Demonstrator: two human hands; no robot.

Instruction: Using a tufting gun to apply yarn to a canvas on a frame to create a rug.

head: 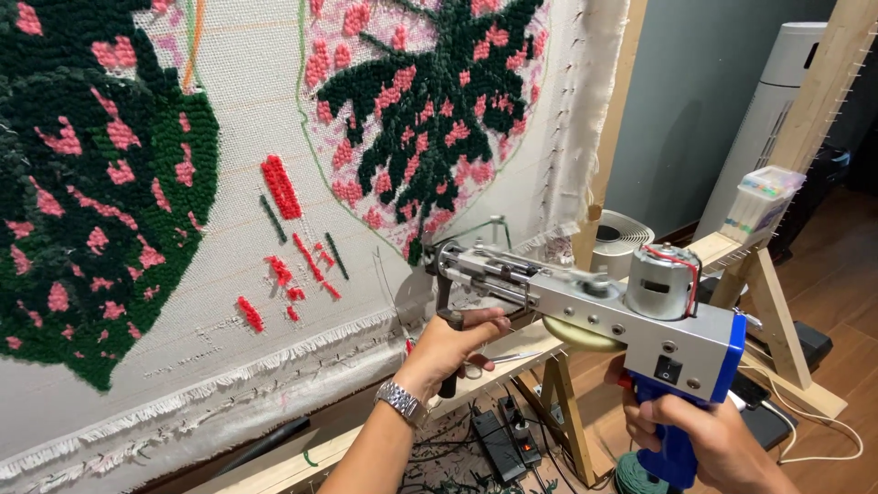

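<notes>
Tufting gun (pixel 594 306): grey metal body, blue rear casing, silver motor on top, held level with its needle end against the stretched backing cloth (pixel 247 137) at the lower edge of a dark green and pink tufted leaf (pixel 430 110). The needle tip itself is too small to make out against the pile.

Left hand (pixel 453 348): fingers wrapped tight round the black front handle under the gun's nose; a metal wristwatch (pixel 402 401) sits on the wrist.

Right hand (pixel 700 437): closed round the blue rear grip, partly cut off by the bottom edge; the trigger finger is hidden.

Second tufted leaf (pixel 91 201): upper left, cut by the frame edge. Short red and green test rows (pixel 293 238) lie between the two leaves.

Wooden frame (pixel 805 119): right post and brace visible, lower rail partly behind the forearm.

Surroundings: a white tower fan (pixel 768 110) behind the post, a clear box of markers (pixel 761 206) on the brace, a power strip (pixel 498 444) and cables on the floor, and a green yarn cone (pixel 633 476), mostly hidden.
</notes>
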